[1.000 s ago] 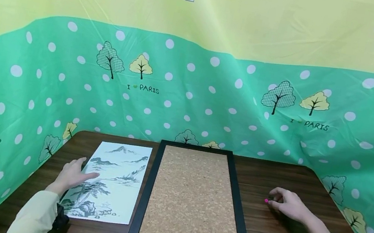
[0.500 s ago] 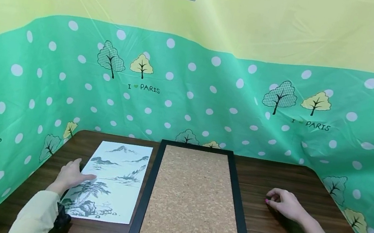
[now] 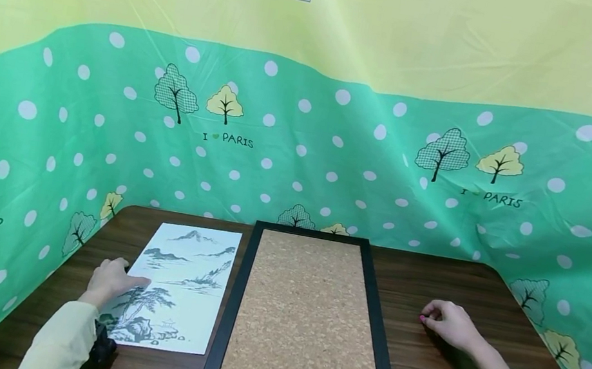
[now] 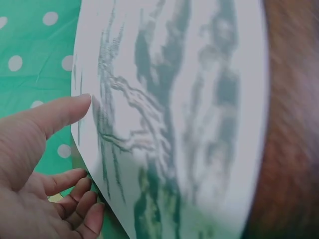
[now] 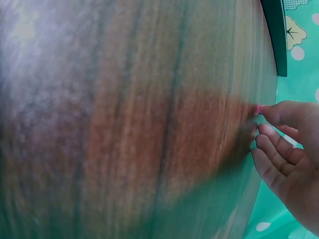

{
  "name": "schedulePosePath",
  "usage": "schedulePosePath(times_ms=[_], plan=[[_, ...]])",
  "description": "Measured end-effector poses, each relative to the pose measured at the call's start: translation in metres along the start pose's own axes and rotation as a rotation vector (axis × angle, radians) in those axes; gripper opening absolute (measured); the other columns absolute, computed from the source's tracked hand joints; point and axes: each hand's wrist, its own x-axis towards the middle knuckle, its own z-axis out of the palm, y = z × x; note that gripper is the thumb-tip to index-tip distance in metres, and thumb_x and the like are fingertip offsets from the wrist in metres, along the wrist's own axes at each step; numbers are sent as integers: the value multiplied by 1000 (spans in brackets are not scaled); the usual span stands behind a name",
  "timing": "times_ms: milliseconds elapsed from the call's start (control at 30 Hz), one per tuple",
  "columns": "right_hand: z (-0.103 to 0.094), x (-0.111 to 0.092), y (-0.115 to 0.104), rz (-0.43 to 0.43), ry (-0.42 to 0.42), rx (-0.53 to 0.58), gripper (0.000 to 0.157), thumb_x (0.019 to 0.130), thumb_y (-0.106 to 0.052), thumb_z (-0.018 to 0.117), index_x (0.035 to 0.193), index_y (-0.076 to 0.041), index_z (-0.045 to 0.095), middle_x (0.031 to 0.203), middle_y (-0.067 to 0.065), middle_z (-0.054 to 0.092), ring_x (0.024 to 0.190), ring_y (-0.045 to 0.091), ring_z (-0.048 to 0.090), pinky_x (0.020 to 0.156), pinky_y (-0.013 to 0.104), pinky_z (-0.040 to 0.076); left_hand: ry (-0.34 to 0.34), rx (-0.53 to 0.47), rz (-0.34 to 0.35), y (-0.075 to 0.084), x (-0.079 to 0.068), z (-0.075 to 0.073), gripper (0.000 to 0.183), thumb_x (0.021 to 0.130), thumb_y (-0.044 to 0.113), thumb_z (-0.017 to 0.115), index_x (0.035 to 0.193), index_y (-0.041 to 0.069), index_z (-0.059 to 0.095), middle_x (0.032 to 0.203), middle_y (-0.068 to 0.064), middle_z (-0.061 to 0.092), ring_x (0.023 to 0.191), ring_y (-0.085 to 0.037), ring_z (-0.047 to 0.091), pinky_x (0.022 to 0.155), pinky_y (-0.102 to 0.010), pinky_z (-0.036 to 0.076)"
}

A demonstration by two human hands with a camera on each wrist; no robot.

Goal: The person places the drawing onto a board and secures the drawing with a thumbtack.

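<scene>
My left hand is at the left edge of a white sheet printed with a grey-green mountain landscape. In the left wrist view the thumb reaches over the sheet while the other fingers bend at its edge, with a gap between. The sheet lies flat on the table. Low over the table on the right, my right hand pinches a small pink push pin between thumb and finger. Little of the pin shows. Between the hands lies a black-framed cork board, its surface bare.
The dark wooden table has rounded far corners. A green and yellow patterned cloth rises behind it and along both sides. The sheet lies close beside the board's left frame. Dark wrist cameras sit under both sleeves.
My left hand has drawn slightly back toward me, its fingers bending lower at the sheet's edge. My right fingers have closed around the pink push pin, which shows less. Sheet and board stay put.
</scene>
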Motion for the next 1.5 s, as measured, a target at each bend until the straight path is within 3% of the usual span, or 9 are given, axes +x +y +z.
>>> schedulePosePath(times_ms=[167, 367, 667, 867, 1100, 1500], plan=[[1, 0, 0, -31, 8, -12, 5, 79, -4, 62, 75, -7, 63, 68, -2, 56, 60, 8, 47, 53, 24, 39, -29, -35, -34, 3, 1, -3, 75, 74, 38, 69, 112, -21, 44, 105, -37, 49, 92, -44, 49, 79, -53, 40], [2, 1, -1, -41, 13, -36, 7, 79, -4, 62, 74, -9, 63, 68, -4, 57, 60, 7, 47, 53, 24, 40, -37, -80, -66, 3, 1, -2, 62, 72, 35, 72, 102, -17, 55, 90, -26, 58, 76, -31, 50, 67, -42, 42], [5, 3, -1, -48, 29, -44, 8, 79, -5, 62, 73, -10, 62, 68, -4, 56, 61, 7, 47, 55, 25, 40, -1, -161, -114, 4, 0, -1, 54, 74, 23, 71, 104, -16, 49, 99, -29, 52, 86, -36, 47, 74, -46, 40], [4, 4, 0, -70, 41, -31, 9, 78, -3, 62, 72, -10, 62, 67, -5, 55, 60, 5, 46, 54, 24, 40, -27, -190, -80, -1, 0, -4, 39, 76, 13, 68, 97, -13, 49, 90, -25, 52, 81, -33, 48, 70, -42, 41], [1, 3, -2, -66, 24, 6, 9, 78, -1, 61, 73, -8, 63, 67, -3, 56, 58, 6, 46, 51, 23, 40, -149, -264, -30, -13, 1, -14, 21, 83, 3, 54, 95, -12, 48, 86, -20, 52, 77, -26, 51, 64, -36, 44], [-1, 2, -6, -73, 15, 32, 8, 78, 0, 61, 74, -7, 63, 67, -3, 56, 58, 7, 47, 50, 23, 41, -234, -410, 38, -31, 2, -32, 28, 91, 11, 48, 111, -9, 45, 85, -11, 60, 70, -19, 57, 61, -34, 46]])
